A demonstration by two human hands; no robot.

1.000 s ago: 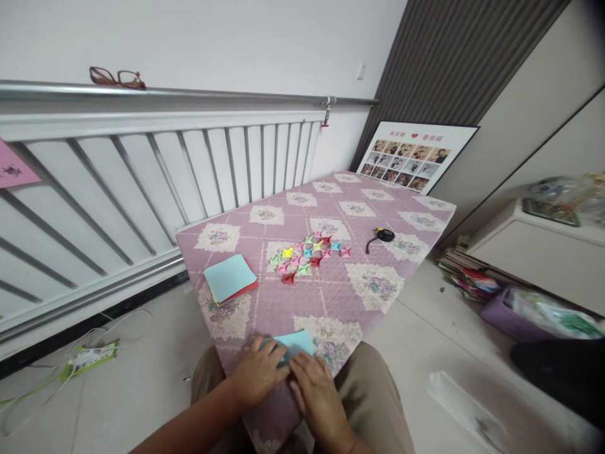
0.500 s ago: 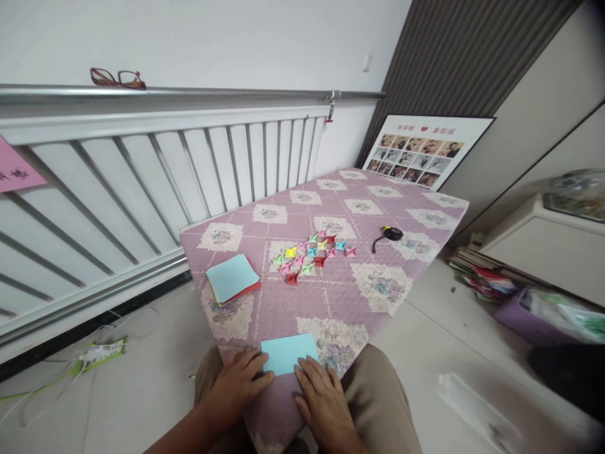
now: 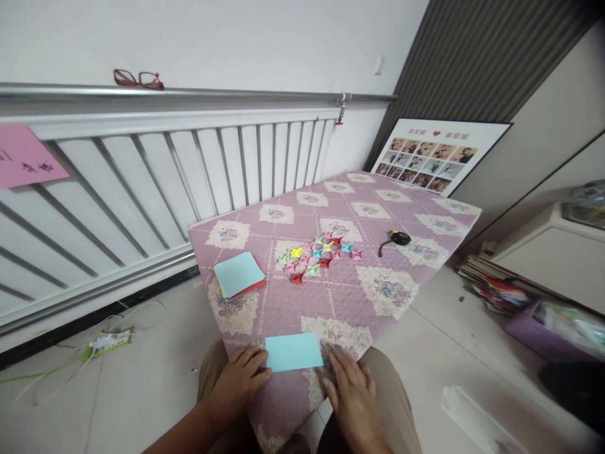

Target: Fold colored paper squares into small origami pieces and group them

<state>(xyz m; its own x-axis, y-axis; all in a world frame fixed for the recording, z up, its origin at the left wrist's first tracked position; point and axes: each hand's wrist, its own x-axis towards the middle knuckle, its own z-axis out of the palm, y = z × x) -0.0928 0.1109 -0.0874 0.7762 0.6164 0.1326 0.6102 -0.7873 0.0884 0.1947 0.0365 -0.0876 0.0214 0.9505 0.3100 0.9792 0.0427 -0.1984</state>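
Note:
A light blue sheet of paper (image 3: 293, 352), an oblong wider than it is deep, lies flat at the near end of the table. My left hand (image 3: 242, 378) rests at its left edge, fingertips and thumb stretched out and touching or nearly touching the paper. To the right of the sheet, my right hand (image 3: 352, 388) is apart from it, fingers stretched and slightly spread, with nothing in them. Several small folded paper stars (image 3: 317, 253) in pink, red, green, yellow and blue sit grouped mid-table. At the left edge is a stack of coloured paper squares (image 3: 239, 275), light blue on top.
A purple floral tablecloth (image 3: 278, 309) covers the table. A black tape measure (image 3: 399, 238) lies to the right of the stars. Behind the table runs a white radiator (image 3: 246, 164), and a photo board (image 3: 435, 157) leans at the far end. A power strip (image 3: 109, 342) lies on the left floor.
My right hand has lifted off the blue paper and moved right, baring its right end. My left hand stays by the left edge. The whole view has shifted slightly.

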